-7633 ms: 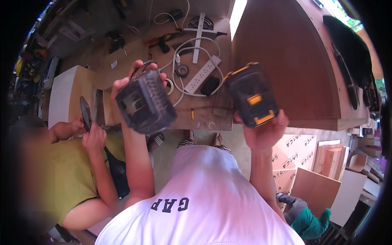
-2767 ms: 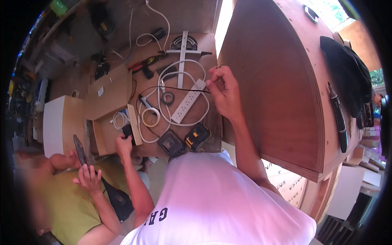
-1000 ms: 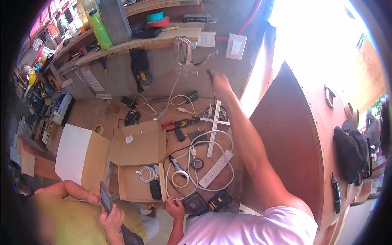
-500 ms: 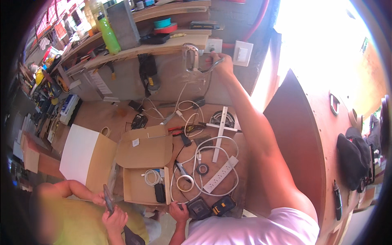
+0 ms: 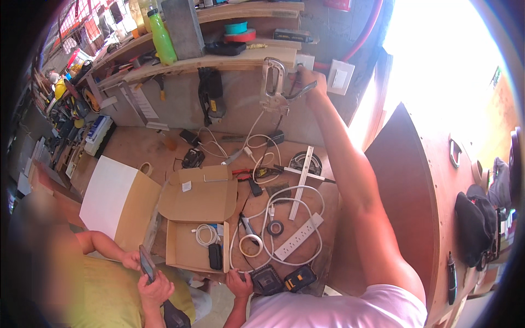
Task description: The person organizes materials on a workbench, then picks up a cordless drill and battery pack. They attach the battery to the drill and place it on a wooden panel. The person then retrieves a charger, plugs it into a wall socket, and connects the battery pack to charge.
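I count two battery packs point(image 5: 266, 280) point(image 5: 299, 277) at the near edge of the worktop point(image 5: 136, 145), one white power strip point(image 5: 298, 236), and two rolls of tape point(image 5: 251, 245) point(image 5: 275, 228) beside it. One open cardboard box point(image 5: 191, 249) sits there, and one green bottle point(image 5: 162, 39) stands on the shelf point(image 5: 180, 64). Two more tape rolls point(image 5: 239, 31) are stacked up there. One metal clamp point(image 5: 273, 82) hangs below. Two wall plates point(image 5: 341, 78) point(image 5: 305, 60) show.
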Motion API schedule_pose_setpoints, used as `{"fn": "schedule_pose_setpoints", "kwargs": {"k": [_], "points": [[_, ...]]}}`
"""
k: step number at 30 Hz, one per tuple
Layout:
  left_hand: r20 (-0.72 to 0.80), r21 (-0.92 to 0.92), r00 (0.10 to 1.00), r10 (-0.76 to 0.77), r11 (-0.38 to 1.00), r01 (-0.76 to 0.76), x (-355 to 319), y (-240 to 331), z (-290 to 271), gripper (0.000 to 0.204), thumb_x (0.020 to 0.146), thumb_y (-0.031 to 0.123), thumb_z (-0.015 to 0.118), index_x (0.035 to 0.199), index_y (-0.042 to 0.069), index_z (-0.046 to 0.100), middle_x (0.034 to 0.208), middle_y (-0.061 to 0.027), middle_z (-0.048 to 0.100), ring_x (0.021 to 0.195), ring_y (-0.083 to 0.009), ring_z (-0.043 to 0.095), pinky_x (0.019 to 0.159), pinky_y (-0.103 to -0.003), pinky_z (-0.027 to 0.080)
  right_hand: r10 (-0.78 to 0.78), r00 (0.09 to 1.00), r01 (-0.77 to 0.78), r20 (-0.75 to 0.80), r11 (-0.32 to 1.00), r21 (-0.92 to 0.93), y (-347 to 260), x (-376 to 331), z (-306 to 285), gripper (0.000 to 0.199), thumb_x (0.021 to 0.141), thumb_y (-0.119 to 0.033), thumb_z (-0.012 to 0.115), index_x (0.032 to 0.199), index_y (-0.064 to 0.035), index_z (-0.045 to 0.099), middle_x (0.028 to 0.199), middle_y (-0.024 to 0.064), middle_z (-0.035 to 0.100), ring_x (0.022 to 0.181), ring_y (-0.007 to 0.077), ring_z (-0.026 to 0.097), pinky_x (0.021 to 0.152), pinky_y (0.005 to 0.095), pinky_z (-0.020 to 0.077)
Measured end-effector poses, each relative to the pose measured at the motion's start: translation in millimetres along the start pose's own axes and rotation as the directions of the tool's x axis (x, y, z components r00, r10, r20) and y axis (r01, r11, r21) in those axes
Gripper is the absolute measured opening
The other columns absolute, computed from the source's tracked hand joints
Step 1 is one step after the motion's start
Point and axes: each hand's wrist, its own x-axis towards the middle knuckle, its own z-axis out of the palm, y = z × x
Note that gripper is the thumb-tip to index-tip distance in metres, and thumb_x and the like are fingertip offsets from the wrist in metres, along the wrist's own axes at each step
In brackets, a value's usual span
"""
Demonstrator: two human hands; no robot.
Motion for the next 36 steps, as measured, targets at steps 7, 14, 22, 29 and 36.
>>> {"fn": "schedule_pose_setpoints", "kwargs": {"k": [7, 14, 22, 29, 36], "points": [[-0.027, 0.03, 0.999, 0.039, 0.999, -0.038, -3, -3, -2, 0.039, 0.087, 0.027, 0.072, 0.112, -0.001, 0.06, 0.097, -0.0221, 0.061, 0.093, -0.0453, 0.06, 0.084, -0.055, 0.047, 0.06, 0.995, -0.07, 0.079, 0.988, 0.141, -14, -5, -1, 0.039, 0.094, -0.025, 0.076, 0.108, 0.0118, 0.077, 0.101, 0.0191, 0.08, 0.09, 0.0246, 0.078, 0.077, 0.0369, 0.0613], [-0.004, 0.009, 1.0, 0.03, 1.0, -0.03, 1, 0, 0, 0.039, 0.087, 0.028, 0.071, 0.112, 0.0, 0.06, 0.096, -0.0209, 0.06, 0.089, -0.0438, 0.059, 0.08, -0.054, 0.045, 0.028, 0.996, -0.041, 0.08, 0.985, 0.169, -13, 2, -10, 0.041, 0.093, -0.024, 0.076, 0.109, 0.0143, 0.075, 0.099, 0.0202, 0.079, 0.088, 0.0246, 0.077, 0.077, 0.0367, 0.06], [-0.038, 0.051, 0.999, 0.01, 0.999, -0.008, -9, -10, -1, 0.041, 0.092, 0.033, 0.07, 0.114, 0.0, 0.061, 0.1, -0.022, 0.062, 0.096, -0.0454, 0.061, 0.085, -0.055, 0.047, -0.066, 0.997, 0.068, 0.039, 0.997, -0.037, 6, 27, 23, 0.045, 0.088, -0.029, 0.079, 0.107, 0.0114, 0.077, 0.102, 0.0159, 0.08, 0.092, 0.0268, 0.076, 0.08, 0.0409, 0.0571], [0.031, 0.052, 0.997, 0.07, 0.996, -0.071, -3, -11, 1, 0.039, 0.1, 0.03, 0.066, 0.12, -0.003, 0.062, 0.106, -0.0219, 0.064, 0.098, -0.0438, 0.061, 0.086, -0.053, 0.047, -0.218, 0.969, 0.23, 0.113, 0.968, -0.1, 65, -14, -13, 0.04, 0.094, -0.032, 0.074, 0.101, 0.0069, 0.076, 0.092, 0.015, 0.077, 0.088, 0.0285, 0.074, 0.079, 0.0442, 0.0566], [-0.007, -0.052, 1.0, 0.021, 0.998, -0.021, 0, -3, -4, 0.031, 0.099, 0.026, 0.065, 0.115, -0.001, 0.062, 0.089, -0.0177, 0.058, 0.086, -0.0389, 0.059, 0.078, -0.05, 0.045, -0.279, 0.944, 0.305, 0.174, 0.941, -0.144, 56, -91, 2, 0.039, 0.097, -0.033, 0.072, 0.1, 0.0062, 0.075, 0.089, 0.0158, 0.076, 0.084, 0.0304, 0.073, 0.078, 0.0454, 0.0567]]}}
